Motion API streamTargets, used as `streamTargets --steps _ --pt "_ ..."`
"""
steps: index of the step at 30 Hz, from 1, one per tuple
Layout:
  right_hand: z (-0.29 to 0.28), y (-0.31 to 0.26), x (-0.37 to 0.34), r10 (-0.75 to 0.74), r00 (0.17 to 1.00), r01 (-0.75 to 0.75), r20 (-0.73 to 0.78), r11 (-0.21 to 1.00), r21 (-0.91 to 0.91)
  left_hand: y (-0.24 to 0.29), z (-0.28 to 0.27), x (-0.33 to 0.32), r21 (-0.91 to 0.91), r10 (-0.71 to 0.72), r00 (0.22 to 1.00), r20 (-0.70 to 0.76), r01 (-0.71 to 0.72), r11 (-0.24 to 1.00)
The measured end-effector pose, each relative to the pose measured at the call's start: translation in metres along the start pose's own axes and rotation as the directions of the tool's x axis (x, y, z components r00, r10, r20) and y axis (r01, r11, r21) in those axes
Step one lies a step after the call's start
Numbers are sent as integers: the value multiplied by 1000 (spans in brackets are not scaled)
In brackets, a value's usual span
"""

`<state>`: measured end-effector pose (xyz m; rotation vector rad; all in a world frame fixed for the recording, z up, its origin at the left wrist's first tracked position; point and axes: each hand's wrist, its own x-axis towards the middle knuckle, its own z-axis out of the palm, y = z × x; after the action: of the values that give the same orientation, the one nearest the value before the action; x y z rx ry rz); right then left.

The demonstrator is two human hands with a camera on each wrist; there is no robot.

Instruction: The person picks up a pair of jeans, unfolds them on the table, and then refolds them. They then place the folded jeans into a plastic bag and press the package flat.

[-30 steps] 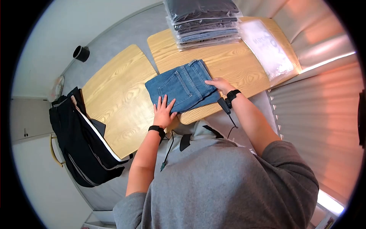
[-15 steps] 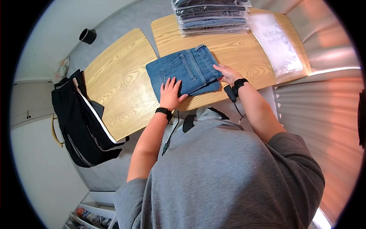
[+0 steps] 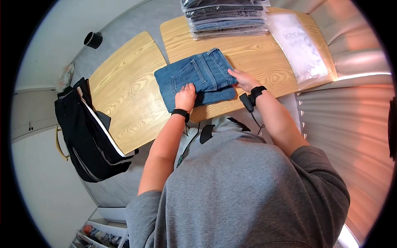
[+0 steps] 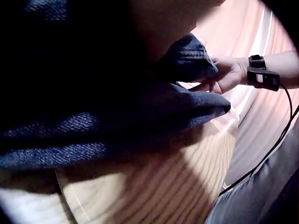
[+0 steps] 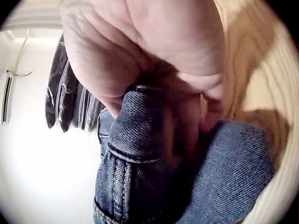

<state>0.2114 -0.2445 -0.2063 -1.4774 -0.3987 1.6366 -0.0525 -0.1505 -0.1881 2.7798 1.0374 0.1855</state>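
Jeans [image 3: 198,76] on the table [image 3: 256,58] are gripped by the left hand [image 3: 186,97] and right hand [image 3: 245,80], while clear bags [image 3: 227,20] stacked beyond hold folded clothes [image 3: 231,25].

Black bin [image 3: 93,40], pale curtain [image 3: 347,120]

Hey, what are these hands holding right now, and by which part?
Folded blue jeans: the right hand holds the upper layer by the waistband; the curled left hand appears to grip that layer's near edge.

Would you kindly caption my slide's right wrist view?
Right hand grips the upper layer of folded jeans on a wooden table.
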Motion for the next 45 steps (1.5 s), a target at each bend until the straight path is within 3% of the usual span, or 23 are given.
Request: streamTargets --steps 4,5,6,7,8,10,11,15,18,20,24,26,27,29,32,33,35,37,38,41,42,44,45 --pt "-2 13 10 -132 988 109 -85 966 -236 2 -1 1 20 -17 1000 11 17 1000" --pt "27 -4 -22 -481 851 248 -208 719 -649 2 0 1 15 -28 999 25 27 1000" --pt "45 -17 -42 -782 607 190 -138 311 -931 1 1 0 14 -31 999 25 31 999" --pt "48 -22 -45 -824 557 331 103 107 -937 -1 3 0 14 -9 1000 7 9 1000" --pt "52 -27 -46 -823 559 331 104 107 -937 -2 6 -2 13 14 1000 -9 -14 1000" --pt "63 -34 -45 -585 656 464 478 -188 -866 1 -1 -3 -13 9 1000 14 -9 1000" --pt "65 -35 -41 -501 712 440 492 -228 -869 2 -5 -2 -36 4 999 33 -3 999" --pt "70 -34 -27 -398 759 437 515 -275 -857 0 -15 -7 -55 18 998 65 -14 998" --pt "67 -30 -18 -334 798 415 502 -298 -859 -7 -18 -13 -121 83 995 -56 -90 989" --pt "66 -28 -15 -351 763 422 542 -364 -830 -10 -18 -15 -157 60 998 -36 -65 985" --pt "66 -24 -7 -359 734 468 576 -347 -813 -12 -15 -9 -152 24 1000 -5 -24 988" --pt "71 -28 -14 -391 690 466 609 -405 -787 -8 -22 -6 -44 -18 987 160 26 999" --pt "73 -28 -17 -390 689 467 611 -407 -785 -9 -18 -6 -44 -20 987 158 28 999" --pt "76 -26 -23 -563 413 412 715 -585 -699 -10 -11 -6 80 -46 985 164 33 996" --pt "78 -18 -30 -600 347 381 721 -612 -693 -5 -22 -10 136 10 996 94 -23 990" --pt "78 -12 -30 -591 395 363 703 -603 -711 -9 -17 -12 137 9 996 93 -22 990" --pt "75 9 -23 -566 441 345 697 -609 -714 -18 7 -21 232 173 983 -68 -153 961" --pt "74 13 -27 -531 531 374 660 -552 -745 -18 13 -25 199 149 988 -32 -140 970" --pt "71 13 -28 -530 535 374 658 -550 -747 -19 17 -28 171 120 993 5 -119 978" --pt "71 -16 -54 -577 617 167 536 -569 -805 -20 15 -28 159 122 991 50 -129 979" --pt "62 -9 -47 -577 616 167 537 -571 -804 -21 15 -26 126 126 991 48 -131 983" --pt "39 13 -25 -630 580 379 516 -352 -856 -20 14 -24 155 128 990 68 -137 978" --pt "41 10 -28 -649 553 396 523 -347 -850 -19 13 -24 184 126 988 91 -141 973"
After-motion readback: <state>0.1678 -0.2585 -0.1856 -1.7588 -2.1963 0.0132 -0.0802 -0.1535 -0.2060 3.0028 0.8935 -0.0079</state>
